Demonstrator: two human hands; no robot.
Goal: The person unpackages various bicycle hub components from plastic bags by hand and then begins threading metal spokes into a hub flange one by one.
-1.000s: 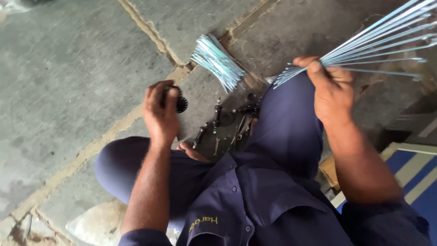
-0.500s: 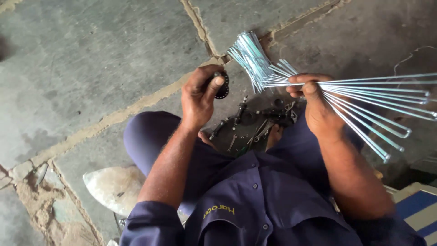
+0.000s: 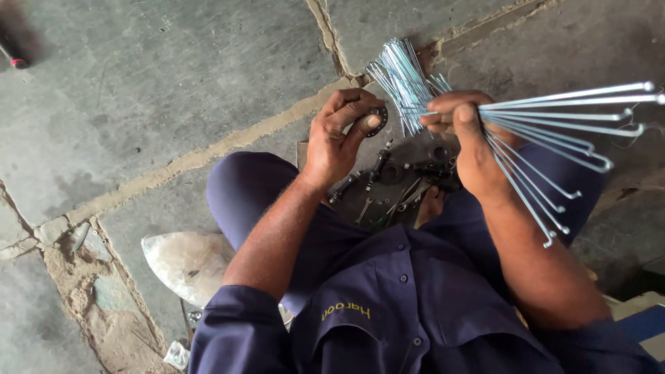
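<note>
I count two hands [image 3: 339,138], one dark toothed ring [image 3: 377,121], one fanned bundle of spokes [image 3: 547,131], too many to tally, and one plastic bag [image 3: 183,263] on the floor.

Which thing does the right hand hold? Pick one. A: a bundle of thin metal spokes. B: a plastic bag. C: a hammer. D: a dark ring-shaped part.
A: the right hand grips a fanned bundle of thin metal spokes; the left hand holds the dark ring-shaped part.

Bare stone floor [image 3: 173,83] at left; tool clutter [image 3: 398,183] and fanned spokes [image 3: 554,131] ahead.
</note>
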